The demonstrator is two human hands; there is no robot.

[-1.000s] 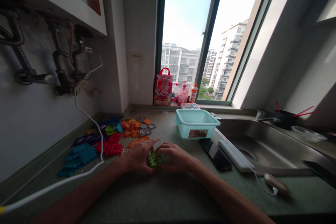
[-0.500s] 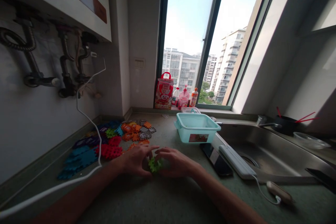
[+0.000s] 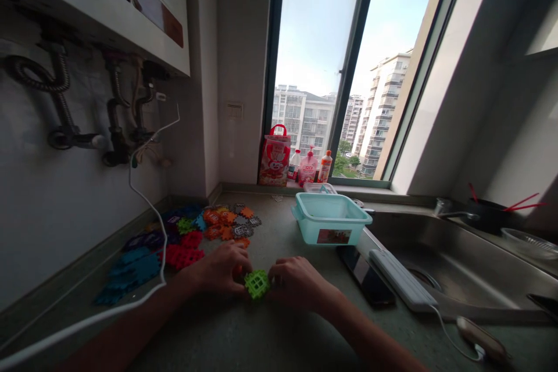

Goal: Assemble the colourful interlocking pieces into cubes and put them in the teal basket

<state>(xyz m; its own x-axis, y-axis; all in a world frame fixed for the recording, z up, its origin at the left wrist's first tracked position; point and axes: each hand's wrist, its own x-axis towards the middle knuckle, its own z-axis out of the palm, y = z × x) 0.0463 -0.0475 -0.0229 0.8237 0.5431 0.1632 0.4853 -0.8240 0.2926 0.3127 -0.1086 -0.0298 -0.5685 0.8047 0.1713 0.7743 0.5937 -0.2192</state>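
Observation:
Between my two hands is a bright green interlocking block (image 3: 256, 285) with a lattice face and toothed edges, just above the counter. My left hand (image 3: 221, 269) pinches its left side, fingers curled; a bit of orange shows among those fingers. My right hand (image 3: 301, 282) has bent fingers closed at the block's right edge, their tips partly hidden. To the left lie red interlocking pieces (image 3: 185, 251), blue pieces (image 3: 131, 272) in an overlapping stack, and orange pieces (image 3: 214, 218) mixed with grey pieces (image 3: 244, 222).
A light-blue plastic tub (image 3: 333, 222) stands right of centre. Beside the sink (image 3: 471, 267) lie a phone (image 3: 366, 276) and a white power strip (image 3: 401, 280). A white cable (image 3: 162, 244) runs across the left side. Bottles (image 3: 308, 167) stand by the window.
The green block has turned so its lattice face shows toward me. My right hand has shifted slightly right, uncovering more of the block. The view has tilted up a little.

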